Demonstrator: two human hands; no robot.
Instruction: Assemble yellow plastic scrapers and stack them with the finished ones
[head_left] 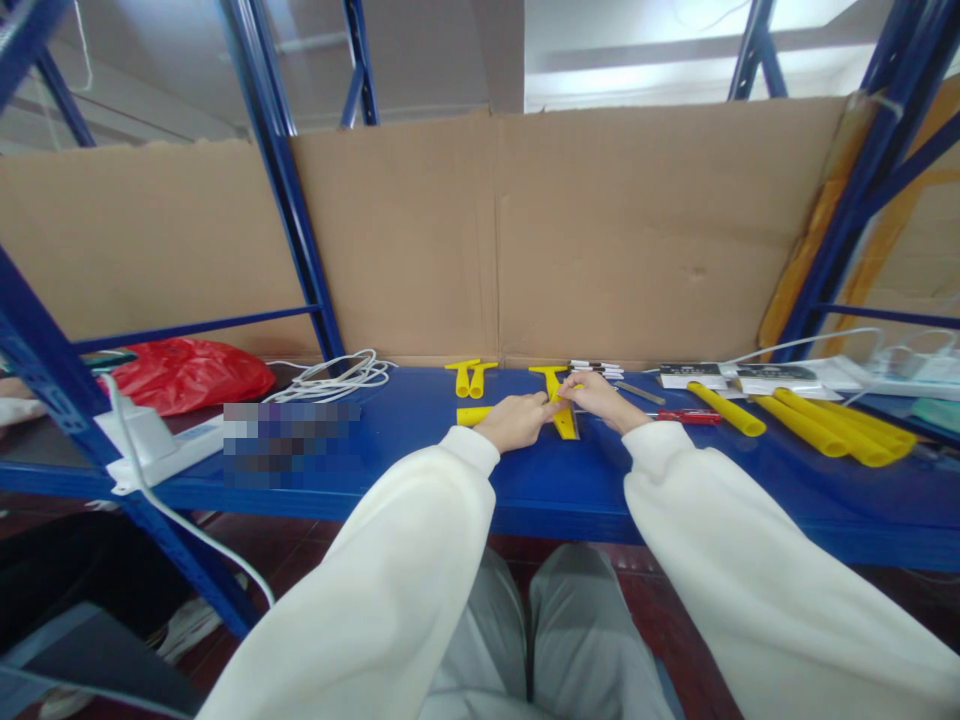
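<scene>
On the blue shelf, my left hand [517, 421] is closed at a yellow T-shaped plastic piece [565, 424], its fingers meeting my right hand's. My right hand [592, 394] pinches at the middle of this piece; whether something small lies between its fingertips, I cannot make out. The wide end of the piece points towards me. A yellow tube [472, 415] shows partly behind my left hand. Further back stand two similar yellow T-shaped pieces [461, 379]. A red-handled screwdriver [688, 416] lies right of my right hand, near a thin metal strip [640, 392].
Several yellow tubes [806, 425] lie at the right by black-and-white boxes [690, 377]. White cable [341, 378], a red plastic bag [191, 376] and a power strip [176, 450] are at the left. Cardboard [600, 230] walls the back; blue posts [289, 190] flank it.
</scene>
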